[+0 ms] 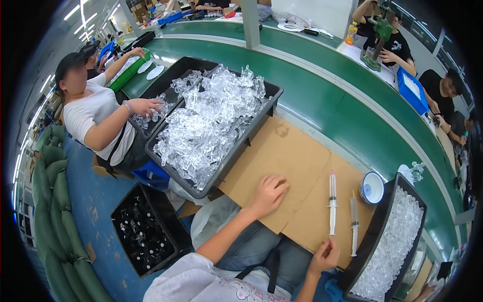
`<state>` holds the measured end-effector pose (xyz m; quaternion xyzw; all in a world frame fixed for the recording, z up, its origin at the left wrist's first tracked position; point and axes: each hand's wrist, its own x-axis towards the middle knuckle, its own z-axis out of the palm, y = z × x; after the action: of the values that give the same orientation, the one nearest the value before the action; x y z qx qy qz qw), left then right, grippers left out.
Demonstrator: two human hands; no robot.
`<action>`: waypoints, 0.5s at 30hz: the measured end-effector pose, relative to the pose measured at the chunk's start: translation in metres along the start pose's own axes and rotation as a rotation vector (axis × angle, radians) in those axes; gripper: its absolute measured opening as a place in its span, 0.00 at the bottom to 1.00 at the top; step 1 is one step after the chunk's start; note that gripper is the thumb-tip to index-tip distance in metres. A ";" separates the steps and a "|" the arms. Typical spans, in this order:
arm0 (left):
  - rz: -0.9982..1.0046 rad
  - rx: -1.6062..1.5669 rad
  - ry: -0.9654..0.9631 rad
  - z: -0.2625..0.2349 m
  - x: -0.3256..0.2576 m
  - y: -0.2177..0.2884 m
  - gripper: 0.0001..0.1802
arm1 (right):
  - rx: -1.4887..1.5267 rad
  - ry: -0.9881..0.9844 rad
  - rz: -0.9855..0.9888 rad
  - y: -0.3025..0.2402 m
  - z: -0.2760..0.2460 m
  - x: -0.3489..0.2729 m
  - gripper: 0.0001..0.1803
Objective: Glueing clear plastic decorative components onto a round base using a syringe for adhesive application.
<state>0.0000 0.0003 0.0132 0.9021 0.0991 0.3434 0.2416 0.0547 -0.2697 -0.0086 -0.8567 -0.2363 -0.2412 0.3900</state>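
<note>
Our right hand's (324, 255) nearly closed fingers meet 1 syringe's (332, 201) plunger end on the cardboard (266, 151), grip unclear, our left hand (269, 197) lies loosely curled, seemingly empty, and clear plastic pieces (211, 121) fill the big bin (236, 157) and narrow bin (378, 232), black pieces (146, 231) the floor bin (173, 224).

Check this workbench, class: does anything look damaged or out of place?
The cardboard looks worn, with a dark smudge and a crease; some clear pieces lie beside, not in, the right-hand black bin.
</note>
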 end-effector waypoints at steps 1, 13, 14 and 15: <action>0.001 0.001 -0.003 0.000 0.000 0.000 0.13 | -0.001 0.005 -0.002 -0.001 0.000 0.001 0.08; -0.006 0.005 -0.009 -0.002 0.001 0.001 0.13 | 0.015 -0.019 0.062 -0.006 -0.001 0.001 0.06; -0.006 0.000 -0.007 -0.002 0.001 0.001 0.13 | 0.019 -0.019 0.064 -0.006 -0.002 0.001 0.06; -0.008 0.001 -0.007 -0.002 0.001 0.001 0.13 | 0.020 -0.021 0.064 -0.005 -0.002 0.001 0.06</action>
<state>-0.0004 0.0005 0.0159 0.9032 0.1020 0.3391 0.2428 0.0518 -0.2678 -0.0042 -0.8623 -0.2152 -0.2172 0.4037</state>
